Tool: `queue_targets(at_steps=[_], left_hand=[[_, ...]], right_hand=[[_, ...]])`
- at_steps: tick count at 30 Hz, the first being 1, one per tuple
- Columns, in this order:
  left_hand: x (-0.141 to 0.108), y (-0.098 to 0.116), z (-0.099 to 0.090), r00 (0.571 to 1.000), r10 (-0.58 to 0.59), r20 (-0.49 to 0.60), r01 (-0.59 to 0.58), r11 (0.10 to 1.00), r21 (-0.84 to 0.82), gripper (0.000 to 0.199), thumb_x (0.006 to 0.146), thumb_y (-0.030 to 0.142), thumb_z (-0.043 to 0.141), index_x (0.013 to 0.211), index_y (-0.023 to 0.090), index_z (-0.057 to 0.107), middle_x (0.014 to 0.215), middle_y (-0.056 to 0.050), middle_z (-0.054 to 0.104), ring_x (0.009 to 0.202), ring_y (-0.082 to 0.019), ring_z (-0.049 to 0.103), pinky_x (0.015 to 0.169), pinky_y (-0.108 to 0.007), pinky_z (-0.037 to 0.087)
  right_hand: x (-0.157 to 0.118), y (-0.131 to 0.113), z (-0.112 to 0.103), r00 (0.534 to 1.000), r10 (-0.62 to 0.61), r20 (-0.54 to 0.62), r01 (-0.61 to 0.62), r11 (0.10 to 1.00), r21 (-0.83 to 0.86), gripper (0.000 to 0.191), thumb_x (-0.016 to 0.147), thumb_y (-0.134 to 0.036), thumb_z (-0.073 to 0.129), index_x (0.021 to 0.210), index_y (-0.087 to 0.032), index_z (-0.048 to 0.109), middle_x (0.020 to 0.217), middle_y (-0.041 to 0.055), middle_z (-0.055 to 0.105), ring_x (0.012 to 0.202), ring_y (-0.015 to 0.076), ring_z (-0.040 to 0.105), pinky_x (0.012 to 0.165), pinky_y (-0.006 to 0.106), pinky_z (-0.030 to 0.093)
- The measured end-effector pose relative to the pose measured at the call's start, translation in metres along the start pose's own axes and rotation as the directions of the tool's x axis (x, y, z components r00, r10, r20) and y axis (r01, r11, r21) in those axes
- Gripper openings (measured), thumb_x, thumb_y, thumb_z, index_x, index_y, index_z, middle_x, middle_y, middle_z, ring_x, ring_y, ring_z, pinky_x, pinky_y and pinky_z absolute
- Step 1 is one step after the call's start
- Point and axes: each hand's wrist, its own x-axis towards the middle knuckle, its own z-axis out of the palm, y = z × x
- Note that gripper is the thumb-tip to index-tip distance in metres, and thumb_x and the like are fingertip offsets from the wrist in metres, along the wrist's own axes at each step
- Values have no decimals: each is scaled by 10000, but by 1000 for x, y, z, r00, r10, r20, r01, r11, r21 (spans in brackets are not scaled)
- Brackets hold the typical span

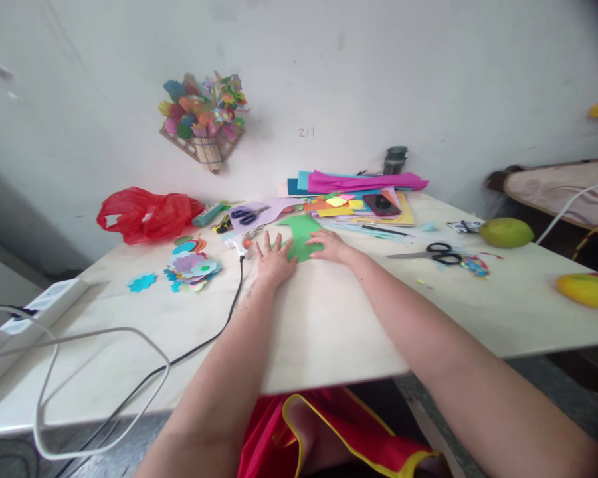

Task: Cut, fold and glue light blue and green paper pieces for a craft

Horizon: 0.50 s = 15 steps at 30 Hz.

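A green sheet (301, 232) with a cut, uneven outline lies on the white table (323, 318). My left hand (275, 261) rests at its left edge, fingers spread. My right hand (333, 245) reaches onto its right side, fingers apart and lying on the sheet. Just left of my left hand is a white and orange glue gun (239, 244) with a black cord. A pile of paper flower shapes (192, 267) lies further left, beside a lone blue flower shape (142, 282).
Behind are purple-handled scissors (248, 214), a red plastic bag (147, 214), colored sheets (363, 182) and a phone (381, 204). Black-handled scissors (441, 253) and a green fruit (505, 232) lie right. A power strip (42, 312) and loose cables occupy the left.
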Motion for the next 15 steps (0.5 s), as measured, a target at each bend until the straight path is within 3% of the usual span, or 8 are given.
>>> queue_targets(at_steps=[4,8,12,15], left_hand=[[0,-1,-1,999,-35,20,35,999,-35,577,790,480,405,1336,306,329,1441,-16,246,1330,-310,-81,1022,-584,-31],[-1,-4,-1,999,-21,-38,18,997,-78,538,765,469,469,1278,310,422,1420,0,294,1336,-313,-14,1033,-575,7],[-3,-8,-5,982,100,-158,-121,985,-126,283,746,368,536,998,274,623,1314,8,453,1268,-256,270,1046,-445,194],[-2,-14,-8,976,149,-161,-175,971,-162,172,714,350,575,811,233,654,1053,-38,618,1067,-231,472,927,-370,355]], right_hand=[[-5,-9,-7,972,-235,-8,233,968,-95,159,704,-242,647,852,-221,702,979,32,639,944,181,524,834,290,353],[-13,-23,-15,933,-350,85,358,877,-319,161,785,-225,550,801,-219,711,827,44,660,856,187,516,764,303,322],[-16,-33,-18,911,-384,150,408,788,-460,218,809,-177,490,785,-192,706,817,74,655,851,201,512,734,316,303],[-16,-37,-16,913,-372,165,403,771,-492,236,820,-161,465,781,-164,698,826,91,651,852,208,512,721,319,300]])
